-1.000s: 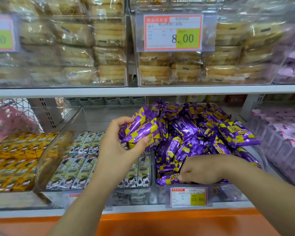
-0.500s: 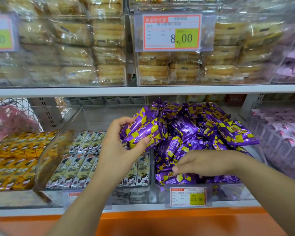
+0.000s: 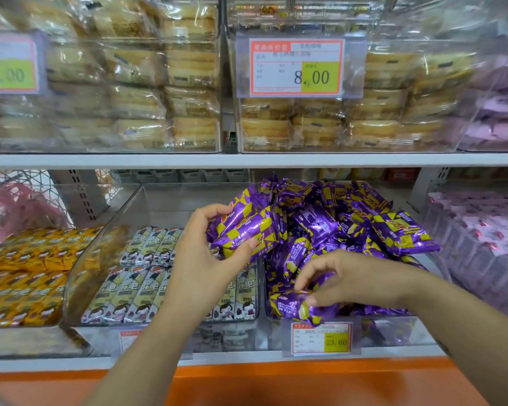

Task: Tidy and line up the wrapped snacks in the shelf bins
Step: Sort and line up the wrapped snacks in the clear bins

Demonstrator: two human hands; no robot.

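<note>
A loose heap of purple-and-yellow wrapped snacks (image 3: 332, 224) fills a clear bin (image 3: 393, 332) on the lower shelf. My left hand (image 3: 206, 259) is shut on a small stack of these purple packs (image 3: 244, 230), held above the divider between two bins. My right hand (image 3: 349, 279) pinches one purple pack (image 3: 294, 306) at the bin's front, lifted over its rim. The bin to the left holds white cartoon-printed snacks (image 3: 135, 288) lying in neat rows.
Yellow snacks (image 3: 21, 282) fill the far-left bin and pink packs (image 3: 481, 238) the right one. The upper shelf (image 3: 247, 159) carries clear bins of wrapped cakes with price tags. An orange ledge (image 3: 305, 379) runs below the bins.
My right hand rose from deep at the bin's front, closed on one purple pack and drew it upward. The left hand kept still with its stack.
</note>
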